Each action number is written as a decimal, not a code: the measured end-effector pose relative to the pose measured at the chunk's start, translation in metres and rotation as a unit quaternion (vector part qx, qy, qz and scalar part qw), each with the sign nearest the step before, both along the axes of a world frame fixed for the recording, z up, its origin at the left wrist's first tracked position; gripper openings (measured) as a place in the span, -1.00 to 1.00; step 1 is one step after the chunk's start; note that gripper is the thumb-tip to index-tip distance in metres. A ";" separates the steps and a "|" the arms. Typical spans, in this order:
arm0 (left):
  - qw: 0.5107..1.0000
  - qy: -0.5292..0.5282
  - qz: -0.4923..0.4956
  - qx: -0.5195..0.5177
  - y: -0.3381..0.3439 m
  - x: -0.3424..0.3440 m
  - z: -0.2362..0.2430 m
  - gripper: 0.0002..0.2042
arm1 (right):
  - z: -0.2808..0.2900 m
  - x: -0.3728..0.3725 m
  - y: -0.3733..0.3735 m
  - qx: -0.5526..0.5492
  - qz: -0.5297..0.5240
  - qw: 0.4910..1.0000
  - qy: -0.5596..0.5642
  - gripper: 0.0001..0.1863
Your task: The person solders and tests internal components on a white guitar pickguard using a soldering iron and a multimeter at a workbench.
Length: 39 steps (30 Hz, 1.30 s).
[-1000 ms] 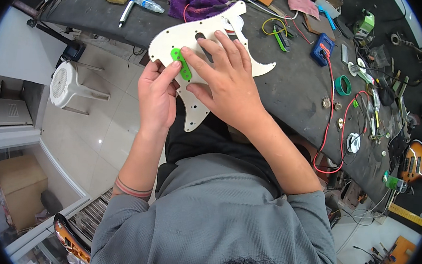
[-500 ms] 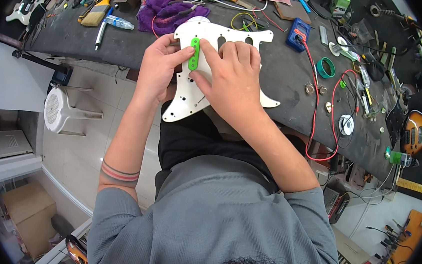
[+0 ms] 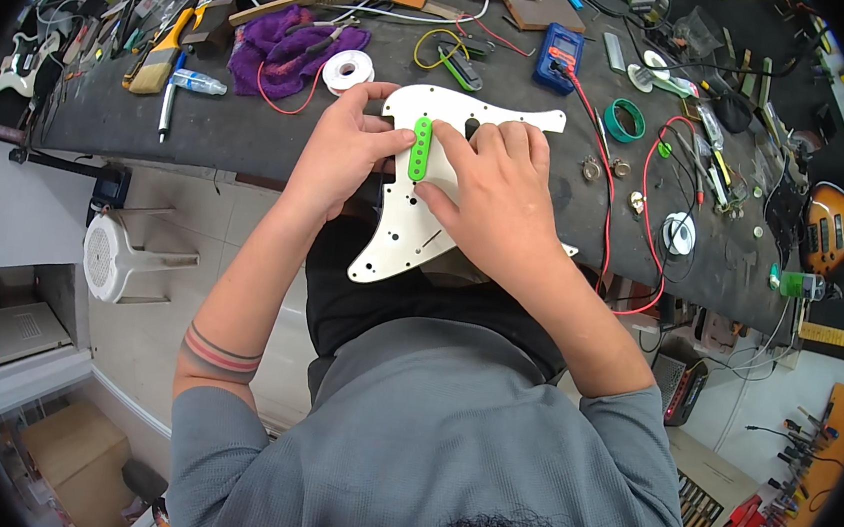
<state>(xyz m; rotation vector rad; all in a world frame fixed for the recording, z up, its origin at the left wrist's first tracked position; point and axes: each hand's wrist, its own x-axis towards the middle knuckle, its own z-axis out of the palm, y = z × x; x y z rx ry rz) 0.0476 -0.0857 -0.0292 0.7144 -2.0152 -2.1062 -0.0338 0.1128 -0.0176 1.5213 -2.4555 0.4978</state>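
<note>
A white guitar pickguard (image 3: 395,223) is held up at the bench's near edge, over my lap. A bright green pickup cover (image 3: 420,150) with a row of dark holes sits in its left slot. My left hand (image 3: 346,152) grips the pickguard's left edge, thumb tip against the cover's side and fingers behind the plate. Across the plate's right part lies my right hand (image 3: 497,185). Its index fingertip is near the cover's upper end, its thumb near the lower end, and its other fingers curl on the plate. My right hand hides the other slots.
On the dark bench (image 3: 282,141) are a white spool (image 3: 347,71), a purple cloth (image 3: 278,50), a folding tool (image 3: 459,66) and a blue multimeter (image 3: 559,55) with red leads. A green tape roll (image 3: 624,121) lies at right. A white stool (image 3: 113,257) stands left on the floor.
Both hands and the pickguard have come nearer to me and rightward, uncovering the white spool and the folding tool. The view has shifted somewhat. The grip looks the same.
</note>
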 end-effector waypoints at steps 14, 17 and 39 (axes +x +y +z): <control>0.992 -0.062 -0.079 -0.073 -0.008 -0.023 0.008 -0.45 | -0.017 -0.009 0.009 -0.025 -0.011 0.998 -0.052 -0.32; 0.986 -0.076 -0.095 -0.114 -0.014 -0.026 0.004 -0.44 | -0.019 -0.010 0.009 -0.024 -0.010 0.999 -0.044 -0.32; 0.837 0.074 -0.044 -0.540 0.003 0.015 -0.001 -0.63 | -0.019 -0.011 0.004 -0.022 0.000 0.998 -0.065 -0.34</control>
